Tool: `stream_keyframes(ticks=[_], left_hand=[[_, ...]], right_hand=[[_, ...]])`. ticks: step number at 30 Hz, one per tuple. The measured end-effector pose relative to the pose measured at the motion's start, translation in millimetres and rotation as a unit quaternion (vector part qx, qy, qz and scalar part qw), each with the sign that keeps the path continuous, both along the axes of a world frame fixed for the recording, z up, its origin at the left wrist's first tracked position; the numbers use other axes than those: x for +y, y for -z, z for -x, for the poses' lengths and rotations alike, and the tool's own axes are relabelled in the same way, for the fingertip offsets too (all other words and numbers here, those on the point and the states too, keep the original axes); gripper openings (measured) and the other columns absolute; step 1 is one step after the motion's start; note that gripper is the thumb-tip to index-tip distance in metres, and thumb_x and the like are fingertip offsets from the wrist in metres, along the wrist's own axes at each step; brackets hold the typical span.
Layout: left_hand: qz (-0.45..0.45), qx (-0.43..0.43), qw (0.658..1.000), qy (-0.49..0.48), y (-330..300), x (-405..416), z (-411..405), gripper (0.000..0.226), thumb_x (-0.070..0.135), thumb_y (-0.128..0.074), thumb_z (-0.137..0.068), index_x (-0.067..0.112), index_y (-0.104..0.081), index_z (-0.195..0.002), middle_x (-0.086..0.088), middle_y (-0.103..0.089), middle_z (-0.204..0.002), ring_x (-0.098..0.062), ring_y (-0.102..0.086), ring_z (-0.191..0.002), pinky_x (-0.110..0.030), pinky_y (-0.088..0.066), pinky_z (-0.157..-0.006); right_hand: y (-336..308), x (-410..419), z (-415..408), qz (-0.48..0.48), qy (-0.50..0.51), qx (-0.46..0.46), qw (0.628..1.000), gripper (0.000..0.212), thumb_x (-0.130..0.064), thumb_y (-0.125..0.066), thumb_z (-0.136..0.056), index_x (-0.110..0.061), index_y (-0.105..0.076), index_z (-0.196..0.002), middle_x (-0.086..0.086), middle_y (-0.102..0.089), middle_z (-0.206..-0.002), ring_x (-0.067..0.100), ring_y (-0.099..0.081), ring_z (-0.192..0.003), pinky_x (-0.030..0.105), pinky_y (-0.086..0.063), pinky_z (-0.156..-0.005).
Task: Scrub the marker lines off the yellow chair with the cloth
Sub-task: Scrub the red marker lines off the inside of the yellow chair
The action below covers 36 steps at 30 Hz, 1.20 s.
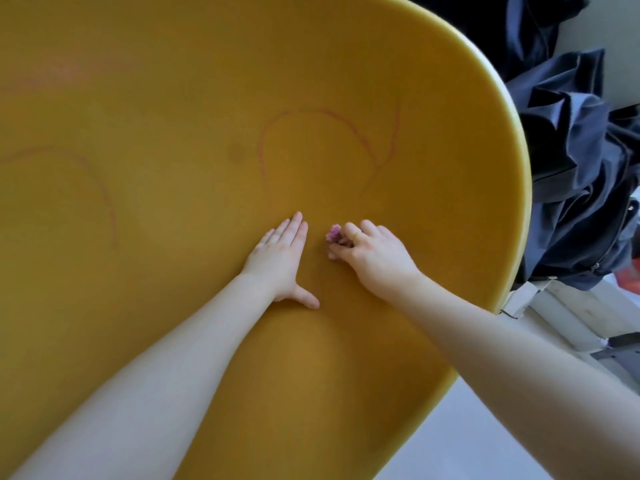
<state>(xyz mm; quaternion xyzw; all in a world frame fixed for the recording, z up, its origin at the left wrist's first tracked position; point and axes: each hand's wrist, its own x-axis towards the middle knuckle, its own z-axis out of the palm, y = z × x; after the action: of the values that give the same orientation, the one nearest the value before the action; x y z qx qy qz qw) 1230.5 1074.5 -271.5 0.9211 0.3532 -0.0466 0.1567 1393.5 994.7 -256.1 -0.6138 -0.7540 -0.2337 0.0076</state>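
Observation:
The yellow chair [173, 98] fills most of the view, its curved rim running down the right side. Faint red marker lines [311, 114] loop across its surface above my hands, and another faint arc [104, 199] shows at the left. My left hand [280, 261] lies flat on the chair, fingers together and thumb spread. Beside it, my right hand [370, 254] is closed around a small pink cloth [333, 233], pressing it to the surface just below the central loop. Only a tuft of the cloth shows past my fingers.
Dark blue fabric [571, 168] is heaped beyond the chair's right rim. Below it are white frame parts [554, 306] and a pale floor [485, 445] at the lower right.

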Motion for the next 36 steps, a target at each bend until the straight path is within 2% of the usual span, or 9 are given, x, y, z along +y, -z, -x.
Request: stream_keyframes(ticks=[4,9,13,16,20,24,30,32,36], left_hand=[[-0.029,-0.04,0.999,-0.006,-15.8,15.4,-6.9,0.109,0.064,-0.061,-0.072,0.014,-0.004,-0.15,-0.005,0.0,-0.158,-0.024,-0.009,-0.144,-0.034,-0.007,-0.116],[-0.12,-0.045,0.992,0.013,-38.6,42.7,-48.8,0.126,0.063,-0.068,-0.066,0.005,0.008,-0.148,-0.015,0.019,-0.154,-0.027,0.006,-0.145,-0.034,0.001,-0.116],[-0.129,-0.014,0.991,0.033,-31.8,56.4,-64.8,0.132,0.064,-0.067,-0.064,0.002,0.015,-0.146,-0.018,0.023,-0.152,-0.028,0.011,-0.144,-0.036,0.001,-0.118],[-0.113,-0.025,0.993,0.033,-30.1,56.8,-62.1,0.132,0.063,-0.069,-0.062,0.003,0.013,-0.146,-0.017,0.023,-0.152,-0.027,0.011,-0.144,-0.035,0.0,-0.119],[-0.099,-0.035,0.994,0.032,-35.0,52.7,-61.3,0.132,0.06,-0.072,-0.062,0.004,0.012,-0.147,-0.015,0.023,-0.153,-0.026,0.01,-0.144,-0.034,-0.002,-0.117],[-0.095,-0.039,0.994,0.026,-34.0,53.2,-60.8,0.131,0.06,-0.071,-0.063,0.006,0.014,-0.147,-0.014,0.025,-0.153,-0.025,0.011,-0.144,-0.033,-0.002,-0.117],[-0.089,-0.035,0.995,0.017,-29.5,56.3,-65.8,0.133,0.059,-0.072,-0.063,0.006,0.018,-0.145,-0.013,0.028,-0.152,-0.025,0.015,-0.143,-0.034,0.0,-0.117],[-0.09,-0.022,0.996,0.015,-26.8,57.0,-67.3,0.132,0.059,-0.07,-0.066,0.006,0.022,-0.144,-0.012,0.031,-0.15,-0.024,0.016,-0.143,-0.033,0.001,-0.116],[-0.09,-0.016,0.996,0.013,-24.7,57.8,-66.0,0.129,0.06,-0.066,-0.07,0.007,0.026,-0.142,-0.011,0.036,-0.148,-0.024,0.017,-0.143,-0.032,0.002,-0.115]], right_hand=[[-45.9,25.3,-45.4,-0.069,0.04,-0.109,0.991,0.035,-0.026,-0.04,-0.087,-0.022,-0.074,-0.083,0.003,-0.062,-0.08,0.026,-0.051,-0.073,0.033,-0.034,-0.061],[-96.9,81.9,-60.3,-0.085,0.096,-0.215,0.968,0.01,-0.026,-0.063,-0.076,-0.029,-0.071,-0.082,-0.006,-0.061,-0.08,0.021,-0.031,-0.081,0.03,-0.02,-0.063],[-112.2,118.0,-65.4,-0.139,0.052,-0.137,0.979,0.017,-0.018,-0.055,-0.079,-0.02,-0.072,-0.075,0.002,-0.064,-0.082,0.024,-0.032,-0.082,0.032,-0.022,-0.065],[-107.0,100.5,-69.4,-0.11,0.037,-0.079,0.99,0.02,-0.011,-0.052,-0.081,-0.015,-0.072,-0.077,0.005,-0.066,-0.09,0.029,-0.052,-0.082,0.031,-0.039,-0.062],[-97.5,52.0,-83.9,-0.013,0.079,0.031,0.996,0.038,-0.031,-0.033,-0.085,-0.021,-0.068,-0.092,-0.004,-0.062,-0.103,0.018,-0.055,-0.089,0.02,-0.045,-0.067],[-104.7,17.2,-89.6,0.008,-0.006,-0.047,0.999,0.036,-0.018,-0.035,-0.086,-0.012,-0.071,-0.087,0.007,-0.067,-0.097,0.031,-0.061,-0.085,0.034,-0.053,-0.07],[-123.6,85.0,-91.8,-0.047,-0.042,-0.051,0.997,0.033,-0.018,-0.041,-0.085,-0.01,-0.071,-0.074,0.008,-0.068,-0.088,0.024,-0.041,-0.09,0.031,-0.036,-0.075],[-135.3,113.6,-84.9,-0.043,-0.003,-0.077,0.996,0.037,-0.024,-0.037,-0.085,-0.012,-0.071,-0.077,0.009,-0.066,-0.097,0.033,-0.048,-0.097,0.036,-0.041,-0.08],[-144.2,138.6,-70.6,-0.026,0.018,-0.081,0.996,0.052,-0.032,-0.023,-0.087,-0.01,-0.069,-0.084,0.013,-0.059,-0.113,0.041,-0.044,-0.11,0.044,-0.032,-0.093]])
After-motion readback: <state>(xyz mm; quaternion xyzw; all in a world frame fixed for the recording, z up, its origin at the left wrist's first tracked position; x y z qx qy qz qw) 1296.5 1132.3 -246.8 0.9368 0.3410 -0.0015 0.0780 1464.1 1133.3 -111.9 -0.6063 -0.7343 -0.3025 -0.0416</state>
